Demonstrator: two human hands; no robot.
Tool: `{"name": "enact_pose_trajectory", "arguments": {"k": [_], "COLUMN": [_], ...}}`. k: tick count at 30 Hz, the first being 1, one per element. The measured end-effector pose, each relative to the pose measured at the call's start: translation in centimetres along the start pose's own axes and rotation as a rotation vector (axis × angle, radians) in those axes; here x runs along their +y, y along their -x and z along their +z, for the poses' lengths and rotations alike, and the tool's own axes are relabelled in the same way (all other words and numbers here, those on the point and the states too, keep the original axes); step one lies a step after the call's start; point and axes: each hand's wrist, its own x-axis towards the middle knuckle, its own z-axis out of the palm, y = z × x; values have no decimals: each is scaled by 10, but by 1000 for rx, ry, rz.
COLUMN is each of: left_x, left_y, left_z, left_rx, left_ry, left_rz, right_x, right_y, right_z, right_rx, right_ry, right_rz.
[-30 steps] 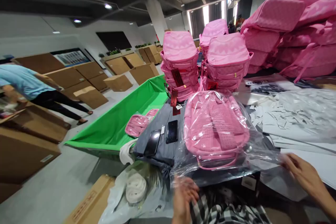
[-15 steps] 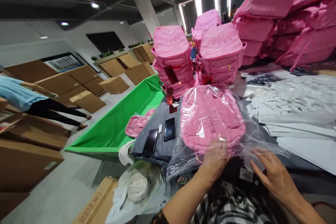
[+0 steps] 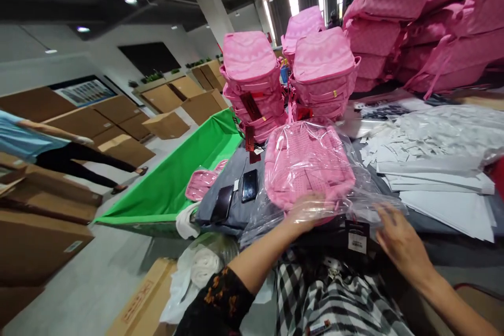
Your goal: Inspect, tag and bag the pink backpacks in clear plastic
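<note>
A pink backpack lies on the table inside a clear plastic bag, its loose mouth towards me. My left hand is at the backpack's lower edge, fingers curled on the bag with film partly over them. To the right, my right hand pinches the loose edge of the bag between thumb and fingers. Between my hands, a black hang tag with a white barcode label shows below the film.
Stacked pink backpacks stand behind, with a larger pile at right. White paper sheets lie right. Two phones rest left of the bag. A green bin and cartons are further left, where a person stands.
My right hand has gone from spread fingers near the film to pinching its edge, slightly higher. My left hand has shifted left in view. The hang tag shows more plainly.
</note>
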Motion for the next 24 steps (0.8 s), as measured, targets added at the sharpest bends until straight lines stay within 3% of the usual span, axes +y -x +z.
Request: {"name": "enact_pose_trajectory", "arguments": {"k": [4,6,7,9,12,15,17,20,24], "left_x": [20,24,25,24,21,22,24,29,37], "left_y": [51,75,85,102,110,100,90,78,80], "left_z": [29,51,64,90,128,155,164,161,135], "left_rx": [121,180,186,191,228,321,355,376,402], "left_ry": [-254,-199,-102,142,446,642,757,950,1134], "left_rz": [293,357,314,66,-409,-665,-694,-608,-599], "right_x": [27,25,22,15,10,14,20,33,57], "right_y": [42,54,56,55,44,33,27,20,14], "right_z": [-26,-40,-45,-49,-39,-17,-5,2,-10], "right_rx": [-8,-24,-39,-52,19,59,-25,-261,-363], "right_ry": [-178,-245,-271,-277,-81,71,-38,-285,-436], "right_rz": [-8,-61,-75,-73,-36,100,227,361,321]}}
